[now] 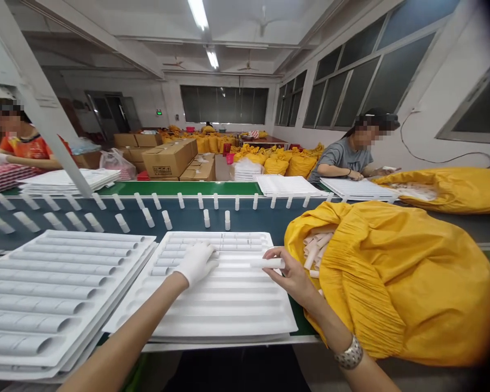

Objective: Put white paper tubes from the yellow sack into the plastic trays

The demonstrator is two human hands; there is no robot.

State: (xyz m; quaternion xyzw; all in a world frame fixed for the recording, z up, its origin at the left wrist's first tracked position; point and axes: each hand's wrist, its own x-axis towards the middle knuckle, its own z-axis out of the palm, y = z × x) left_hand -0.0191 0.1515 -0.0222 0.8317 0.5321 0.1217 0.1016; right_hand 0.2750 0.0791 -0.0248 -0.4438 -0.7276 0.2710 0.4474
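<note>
My left hand [196, 264], in a white glove, lies over a white moulded tray [224, 310] with its fingers stretched to the right. It touches the row of white tubes [175, 254] at the tray's far left; what is under the palm is hidden. Between thumb and fingers, my bare right hand [292, 275] holds a white tube [268, 263] level above the tray's right side. Tubes fill the far grooves, and the near grooves show no tubes. To the right, more loose tubes [316, 250] show in the mouth of a yellow sack [375, 277].
At left is a stack of trays, its top tray [69, 245] filled with tubes. Tubes stand in rows on the blue-grey strip [249, 218] ahead. Beyond the green belt [171, 188], one person [347, 152] works at right and another [28, 144] at left. Cardboard boxes [169, 158] stand behind.
</note>
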